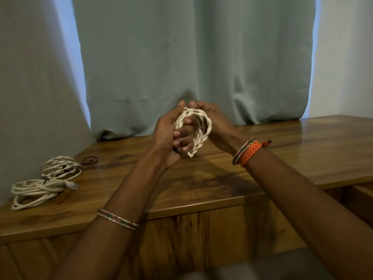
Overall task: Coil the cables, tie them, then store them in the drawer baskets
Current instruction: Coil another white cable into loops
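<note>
A coil of white twisted cable (202,126) is held up above the wooden table (302,158), in front of the curtain. My left hand (167,134) grips the coil's left side, its fingers curled through the loops. My right hand (214,120) cups the coil's right and top side, fingers curled over the strands. Two more white cable coils lie at the table's left: one (60,166) farther back, one (36,190) nearer, each with a dark tie round it.
A loose black tie (90,160) lies beside the farther coil. A grey-blue curtain (191,57) hangs right behind the table. The table's front edge runs below my forearms, with wooden fronts (191,235) under it.
</note>
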{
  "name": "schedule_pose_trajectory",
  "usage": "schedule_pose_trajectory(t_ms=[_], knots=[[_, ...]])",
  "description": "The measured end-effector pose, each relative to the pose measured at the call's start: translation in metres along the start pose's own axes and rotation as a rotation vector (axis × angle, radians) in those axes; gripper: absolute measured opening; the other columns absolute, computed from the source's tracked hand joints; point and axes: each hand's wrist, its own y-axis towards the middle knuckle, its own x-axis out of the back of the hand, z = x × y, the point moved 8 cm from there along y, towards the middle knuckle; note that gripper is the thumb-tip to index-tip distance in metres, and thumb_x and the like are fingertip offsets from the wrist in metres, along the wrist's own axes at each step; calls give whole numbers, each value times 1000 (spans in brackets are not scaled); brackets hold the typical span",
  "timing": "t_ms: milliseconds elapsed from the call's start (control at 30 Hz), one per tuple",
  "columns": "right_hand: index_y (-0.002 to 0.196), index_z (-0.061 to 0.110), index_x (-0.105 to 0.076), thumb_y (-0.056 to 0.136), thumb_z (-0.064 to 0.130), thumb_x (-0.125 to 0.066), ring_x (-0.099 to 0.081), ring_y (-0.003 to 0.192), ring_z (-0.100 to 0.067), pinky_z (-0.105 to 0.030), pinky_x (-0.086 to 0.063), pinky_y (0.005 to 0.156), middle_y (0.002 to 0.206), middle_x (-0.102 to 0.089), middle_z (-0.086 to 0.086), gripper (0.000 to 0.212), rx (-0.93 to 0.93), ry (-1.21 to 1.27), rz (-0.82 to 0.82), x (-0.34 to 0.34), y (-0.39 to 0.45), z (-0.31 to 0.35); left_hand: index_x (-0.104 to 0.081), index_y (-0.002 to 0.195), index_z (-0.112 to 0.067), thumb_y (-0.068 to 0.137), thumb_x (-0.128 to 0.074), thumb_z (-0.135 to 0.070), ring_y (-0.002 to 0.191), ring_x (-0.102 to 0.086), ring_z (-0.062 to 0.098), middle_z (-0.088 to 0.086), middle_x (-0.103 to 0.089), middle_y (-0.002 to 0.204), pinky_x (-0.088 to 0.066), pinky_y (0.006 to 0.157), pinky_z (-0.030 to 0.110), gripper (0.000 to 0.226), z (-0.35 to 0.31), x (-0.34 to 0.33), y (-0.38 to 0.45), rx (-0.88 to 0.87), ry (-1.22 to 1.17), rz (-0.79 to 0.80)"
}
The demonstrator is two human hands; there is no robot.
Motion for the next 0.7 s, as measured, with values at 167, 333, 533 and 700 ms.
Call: schedule_pose_trajectory(t_ms=[167, 333, 533, 700], knots=[[84, 6, -60, 101, 38, -30, -65, 68, -15, -27, -55, 64, 71, -67, -5, 47, -282, 369, 181, -30, -17, -12, -43, 43, -15, 93, -21, -62, 18, -19, 5, -6, -25, 26, -17, 30, 6, 72, -11, 34, 14, -32, 109, -231], [68, 13, -53, 102, 32, -35, -57, 50, -16, -24, -47, 51, 62, -60, -4, 44, -173, -146, -264, -15, 1, -28, -41, 55, -12, 96, -28, -33, 23, -29, 12, -4, -34, 28, -25, 36, 14, 47, -7, 82, 32, -47, 332, -573], [74, 9, -62, 98, 25, -47, -53, 74, -21, -25, -33, 63, 74, -63, -10, 32, -104, -349, -490, -7, 20, -70, -66, 98, 4, 91, -42, -20, 101, -60, 37, 23, -66, 107, -44, 76, 34, 35, 1, 111, 21, -191, 583, -1090], [49, 11, -48, 95, 30, -49, -52, 55, -23, -29, -37, 55, 49, -52, -6, 51, -89, -457, -521, 8, 36, -86, -62, 101, 9, 99, -34, -20, 82, -62, 36, 22, -65, 102, -48, 65, 26, 40, 20, 128, 43, -146, 576, -985]])
